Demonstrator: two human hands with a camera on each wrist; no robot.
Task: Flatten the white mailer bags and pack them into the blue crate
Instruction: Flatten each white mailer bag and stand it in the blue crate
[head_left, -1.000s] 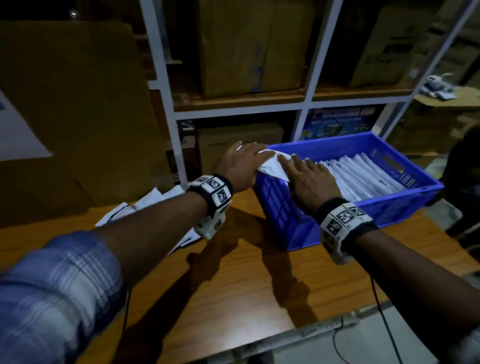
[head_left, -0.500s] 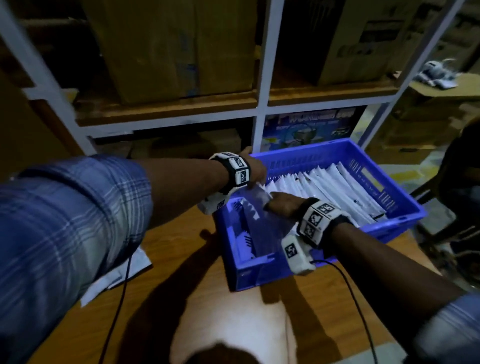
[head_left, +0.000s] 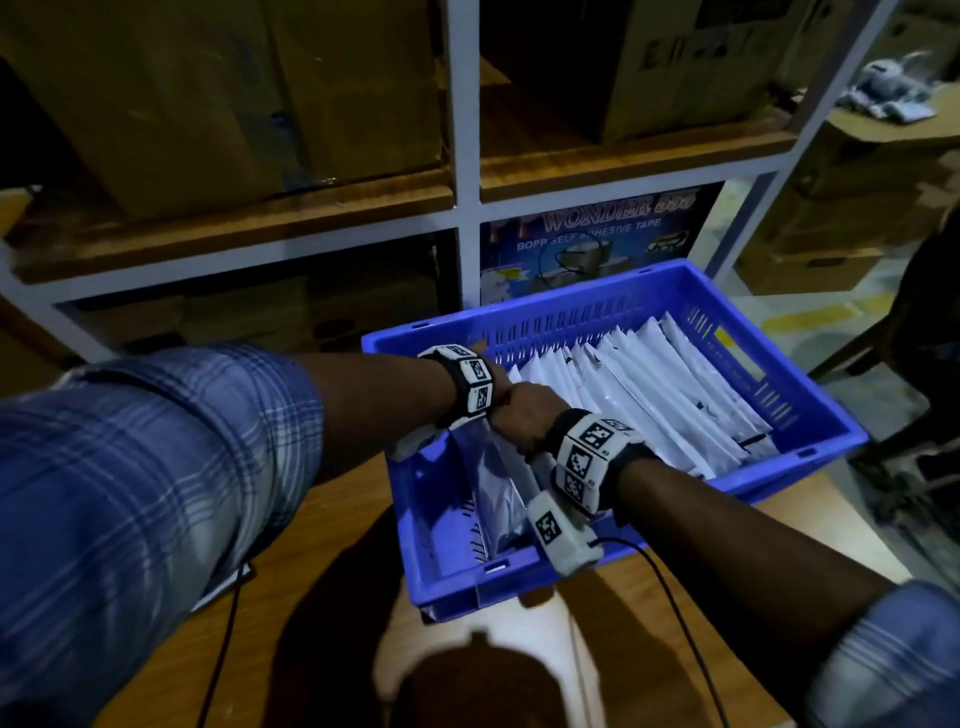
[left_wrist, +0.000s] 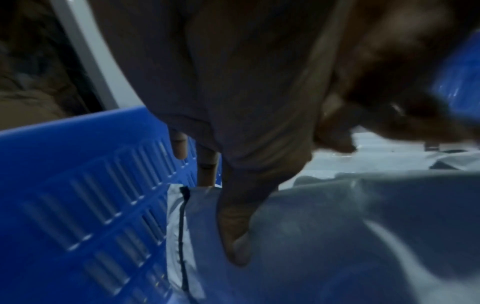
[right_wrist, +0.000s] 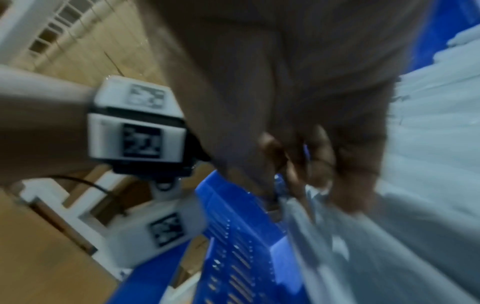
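Note:
The blue crate (head_left: 519, 307) sits on the wooden table, with a row of several white mailer bags (head_left: 649, 395) leaning on edge inside it. One more white mailer bag (head_left: 493, 493) stands at the crate's left end, away from the row. My left hand (head_left: 501, 397) and right hand (head_left: 524, 415) meet at its top edge. In the left wrist view my left hand (left_wrist: 223, 216) pinches the bag (left_wrist: 337, 236), thumb on the near face and fingers behind it by the crate wall (left_wrist: 78, 185). In the blurred right wrist view my right hand (right_wrist: 324, 168) curls over the bag's edge (right_wrist: 389, 246).
A white-framed shelf unit (head_left: 462, 156) with cardboard boxes (head_left: 208, 104) and a tape carton (head_left: 587, 234) stands right behind the crate. Loose white mailers (head_left: 228, 587) lie on the table (head_left: 311, 649) under my left forearm. A black cable (head_left: 675, 597) trails from my right wrist.
Both hands carried the mailer from the crate's left rim down into its left end. My view swung closer and over the crate; the left arm now reaches across in front.

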